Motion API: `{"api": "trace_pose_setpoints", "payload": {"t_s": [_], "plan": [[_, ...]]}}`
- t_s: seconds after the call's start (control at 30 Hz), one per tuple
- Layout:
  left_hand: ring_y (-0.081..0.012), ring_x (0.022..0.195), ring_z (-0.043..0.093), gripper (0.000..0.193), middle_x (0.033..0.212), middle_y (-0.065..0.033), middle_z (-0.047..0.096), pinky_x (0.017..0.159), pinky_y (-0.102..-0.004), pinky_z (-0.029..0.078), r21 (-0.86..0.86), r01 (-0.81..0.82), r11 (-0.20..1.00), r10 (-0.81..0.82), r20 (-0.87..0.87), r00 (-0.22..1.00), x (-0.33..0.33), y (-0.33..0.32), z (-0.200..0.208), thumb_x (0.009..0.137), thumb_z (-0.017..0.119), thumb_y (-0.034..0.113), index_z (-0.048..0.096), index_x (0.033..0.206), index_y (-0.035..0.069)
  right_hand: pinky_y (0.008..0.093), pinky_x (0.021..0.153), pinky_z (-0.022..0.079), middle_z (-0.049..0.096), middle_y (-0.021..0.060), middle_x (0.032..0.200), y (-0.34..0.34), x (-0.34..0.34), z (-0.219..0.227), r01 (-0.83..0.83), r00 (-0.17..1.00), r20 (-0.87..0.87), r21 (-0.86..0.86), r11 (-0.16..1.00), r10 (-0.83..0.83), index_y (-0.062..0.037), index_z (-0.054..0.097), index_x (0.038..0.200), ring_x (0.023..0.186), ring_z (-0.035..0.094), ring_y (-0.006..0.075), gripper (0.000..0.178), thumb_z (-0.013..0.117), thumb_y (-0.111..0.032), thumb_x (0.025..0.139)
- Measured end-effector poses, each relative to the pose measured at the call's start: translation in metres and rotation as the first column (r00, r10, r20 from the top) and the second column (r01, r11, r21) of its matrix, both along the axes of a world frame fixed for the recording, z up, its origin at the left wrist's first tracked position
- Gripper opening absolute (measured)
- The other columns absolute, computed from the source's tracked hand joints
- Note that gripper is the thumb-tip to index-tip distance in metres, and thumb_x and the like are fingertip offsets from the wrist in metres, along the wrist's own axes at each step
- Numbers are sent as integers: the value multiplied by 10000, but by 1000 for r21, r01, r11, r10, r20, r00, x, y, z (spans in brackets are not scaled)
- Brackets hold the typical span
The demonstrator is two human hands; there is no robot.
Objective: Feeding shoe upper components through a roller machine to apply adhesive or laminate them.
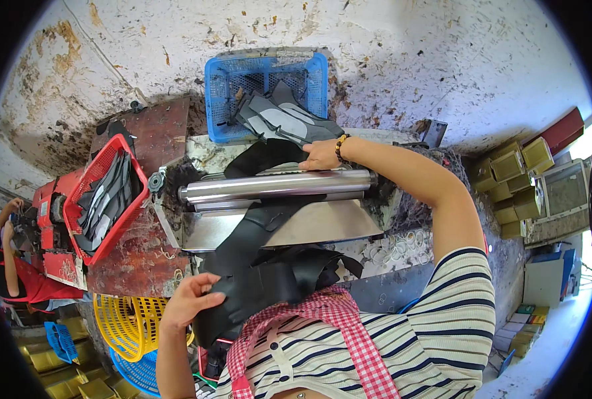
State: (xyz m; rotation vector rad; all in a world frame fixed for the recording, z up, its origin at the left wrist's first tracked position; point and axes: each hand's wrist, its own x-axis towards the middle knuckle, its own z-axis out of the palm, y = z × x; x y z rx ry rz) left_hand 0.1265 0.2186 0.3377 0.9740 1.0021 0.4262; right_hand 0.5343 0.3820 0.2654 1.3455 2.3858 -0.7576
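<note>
A long black leather-like piece [235, 249] runs between the polished metal rollers [276, 186] of a machine, and its dark far end shows behind them. My left hand [193, 299] is at the near side, its thumb and curled fingers closed at the left edge of the black pieces [259, 289] gathered before my apron. Reaching over the rollers, my right hand [321, 155] has its fingers together on the far end of the black piece. Right beside it, grey and black cut pieces [279, 120] spill out of a blue basket [267, 66].
A red basket [120, 219] of similar cut pieces stands left of the rollers on a worn red tabletop [153, 133]. Below that is a yellow basket [126, 326]. Pale rings [402, 249] lie right of the metal feed plate [322, 226]. A co-worker [16, 266] is at far left.
</note>
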Motion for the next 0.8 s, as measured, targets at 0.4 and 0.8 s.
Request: {"api": "trace_pose_setpoints", "payload": {"t_s": [0.4, 0.8], "plan": [[-34, 521, 370, 381, 553, 44, 470, 437, -240, 300, 253, 20, 967, 75, -360, 930, 82, 35, -56, 805, 636, 304, 607, 673, -53, 425, 776, 424, 552, 151, 921, 4, -14, 31, -182, 978, -67, 168, 969, 196, -104, 595, 975, 886, 528, 338, 237, 432, -113, 803], [-75, 498, 433, 391, 556, -14, 531, 452, -282, 352, 352, 165, 921, 78, -583, 809, 66, 35, -34, 763, 669, 319, 595, 683, -57, 427, 789, 402, 521, 217, 1020, 6, -19, 11, -120, 990, 78, 0, 993, 120, -59, 660, 877, 916, 516, 355, 491, 356, -445, 869]]}}
